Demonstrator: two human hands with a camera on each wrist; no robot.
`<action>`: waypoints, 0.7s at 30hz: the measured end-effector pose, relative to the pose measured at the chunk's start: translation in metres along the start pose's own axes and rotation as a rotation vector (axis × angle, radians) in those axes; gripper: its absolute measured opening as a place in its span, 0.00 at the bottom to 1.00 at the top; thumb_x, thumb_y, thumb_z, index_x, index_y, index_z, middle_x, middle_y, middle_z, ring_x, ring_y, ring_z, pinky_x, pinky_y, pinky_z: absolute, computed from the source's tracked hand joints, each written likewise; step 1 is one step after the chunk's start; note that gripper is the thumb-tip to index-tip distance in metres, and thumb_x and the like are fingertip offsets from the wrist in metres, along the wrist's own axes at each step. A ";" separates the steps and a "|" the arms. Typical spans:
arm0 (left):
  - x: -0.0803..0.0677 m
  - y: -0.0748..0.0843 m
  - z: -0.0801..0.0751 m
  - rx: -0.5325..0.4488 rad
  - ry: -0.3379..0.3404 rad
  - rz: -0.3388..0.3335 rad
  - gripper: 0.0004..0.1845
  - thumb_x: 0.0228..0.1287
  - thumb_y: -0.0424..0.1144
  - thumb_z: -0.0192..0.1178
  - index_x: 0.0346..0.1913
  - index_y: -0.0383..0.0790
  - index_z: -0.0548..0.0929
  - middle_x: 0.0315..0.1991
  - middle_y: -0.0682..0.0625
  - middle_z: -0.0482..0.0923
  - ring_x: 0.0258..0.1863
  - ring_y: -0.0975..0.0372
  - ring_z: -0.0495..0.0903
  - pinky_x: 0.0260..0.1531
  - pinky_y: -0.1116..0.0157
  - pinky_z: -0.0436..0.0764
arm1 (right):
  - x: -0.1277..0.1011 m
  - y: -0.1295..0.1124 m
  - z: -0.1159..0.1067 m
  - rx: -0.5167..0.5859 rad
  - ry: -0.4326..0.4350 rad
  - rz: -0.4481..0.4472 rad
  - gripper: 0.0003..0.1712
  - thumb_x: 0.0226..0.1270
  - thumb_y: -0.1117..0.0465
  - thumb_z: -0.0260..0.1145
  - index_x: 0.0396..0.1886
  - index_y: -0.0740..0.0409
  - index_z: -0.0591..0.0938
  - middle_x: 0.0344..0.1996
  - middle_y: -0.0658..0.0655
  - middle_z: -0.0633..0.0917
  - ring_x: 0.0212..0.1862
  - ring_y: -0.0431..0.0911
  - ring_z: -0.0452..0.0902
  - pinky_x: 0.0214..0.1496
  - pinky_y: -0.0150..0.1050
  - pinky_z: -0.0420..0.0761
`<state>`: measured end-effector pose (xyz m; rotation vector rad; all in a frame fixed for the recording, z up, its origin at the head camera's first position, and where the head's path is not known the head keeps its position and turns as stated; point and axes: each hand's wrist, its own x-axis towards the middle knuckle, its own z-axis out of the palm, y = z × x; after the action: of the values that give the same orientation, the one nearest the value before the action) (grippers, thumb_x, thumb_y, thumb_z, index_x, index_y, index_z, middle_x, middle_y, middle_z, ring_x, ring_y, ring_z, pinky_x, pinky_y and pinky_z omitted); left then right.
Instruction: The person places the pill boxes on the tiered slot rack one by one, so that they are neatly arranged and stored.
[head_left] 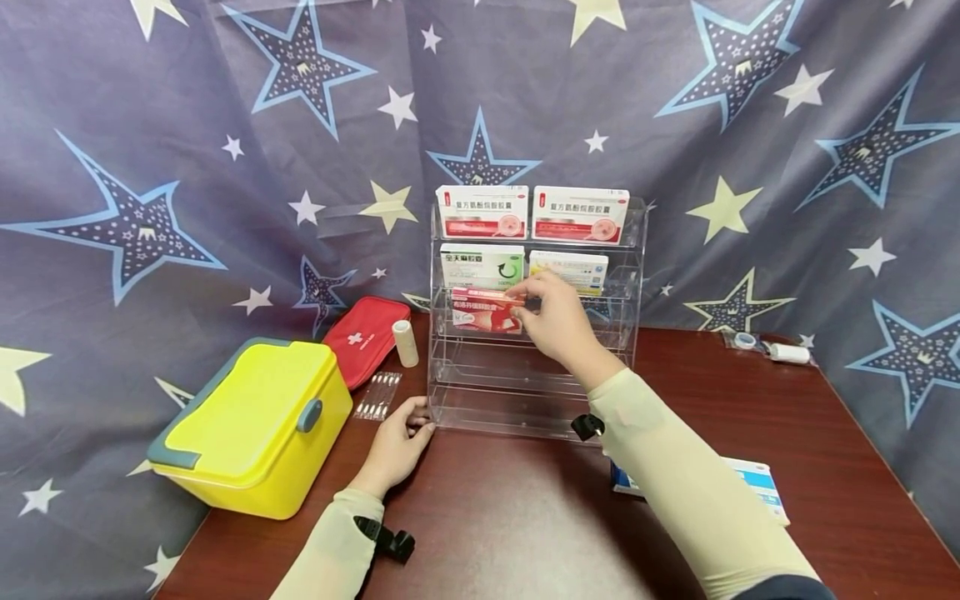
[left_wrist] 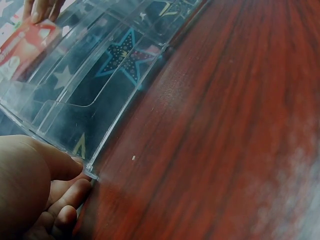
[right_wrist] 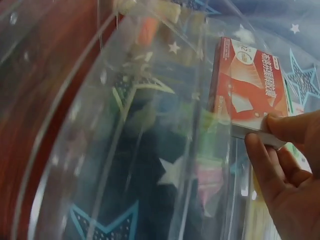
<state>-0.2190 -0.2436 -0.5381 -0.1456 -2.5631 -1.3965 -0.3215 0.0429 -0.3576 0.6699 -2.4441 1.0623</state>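
A clear tiered display rack (head_left: 517,400) stands on the table. My right hand (head_left: 557,321) pinches the end of a red-and-white medicine box (head_left: 480,315) at the rack's third tier from the top. In the right wrist view the thumb lies on the front of that box (right_wrist: 252,85) and the fingers are behind its end. My left hand (head_left: 397,446) grips the rack's lower left front corner, thumb and curled fingers at the edge in the left wrist view. Behind the right hand, a white-and-yellow box (head_left: 581,271) and a green-and-white box (head_left: 480,265) sit one tier higher.
Two red-and-white boxes, one left (head_left: 483,212) and one right (head_left: 581,215), fill the top tier. Left of the rack are a yellow lidded case (head_left: 255,417), a red pouch (head_left: 367,337), a bandage roll (head_left: 405,343) and cotton swabs (head_left: 378,396). Blue-and-white boxes (head_left: 761,483) lie beside the right forearm.
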 end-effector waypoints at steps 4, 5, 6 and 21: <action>-0.001 -0.001 0.000 -0.011 -0.011 -0.009 0.20 0.68 0.27 0.68 0.62 0.39 0.81 0.45 0.48 0.85 0.47 0.57 0.84 0.46 0.62 0.81 | -0.003 -0.004 0.012 -0.016 -0.029 -0.016 0.11 0.68 0.63 0.76 0.49 0.48 0.91 0.47 0.48 0.83 0.56 0.49 0.79 0.58 0.47 0.77; -0.001 -0.002 0.001 -0.014 -0.014 -0.009 0.20 0.68 0.27 0.67 0.62 0.39 0.81 0.45 0.48 0.85 0.47 0.57 0.84 0.46 0.62 0.80 | -0.003 -0.004 0.013 -0.019 -0.030 -0.017 0.11 0.68 0.63 0.76 0.48 0.48 0.91 0.47 0.48 0.83 0.53 0.49 0.79 0.55 0.47 0.78; -0.001 -0.002 0.001 -0.014 -0.015 -0.009 0.20 0.68 0.27 0.67 0.62 0.39 0.81 0.45 0.48 0.85 0.47 0.57 0.84 0.46 0.62 0.81 | -0.003 -0.004 0.015 -0.024 -0.028 -0.017 0.11 0.68 0.63 0.76 0.48 0.48 0.91 0.47 0.47 0.83 0.53 0.48 0.80 0.55 0.47 0.78; 0.000 0.001 0.000 -0.003 -0.002 -0.002 0.20 0.68 0.28 0.68 0.62 0.40 0.82 0.46 0.48 0.86 0.46 0.57 0.84 0.46 0.61 0.81 | 0.000 -0.002 0.021 -0.013 0.008 0.001 0.10 0.67 0.63 0.76 0.46 0.48 0.90 0.49 0.47 0.85 0.60 0.50 0.80 0.65 0.50 0.76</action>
<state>-0.2188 -0.2434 -0.5375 -0.1446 -2.5638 -1.4013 -0.3242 0.0257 -0.3702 0.6599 -2.4428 1.0460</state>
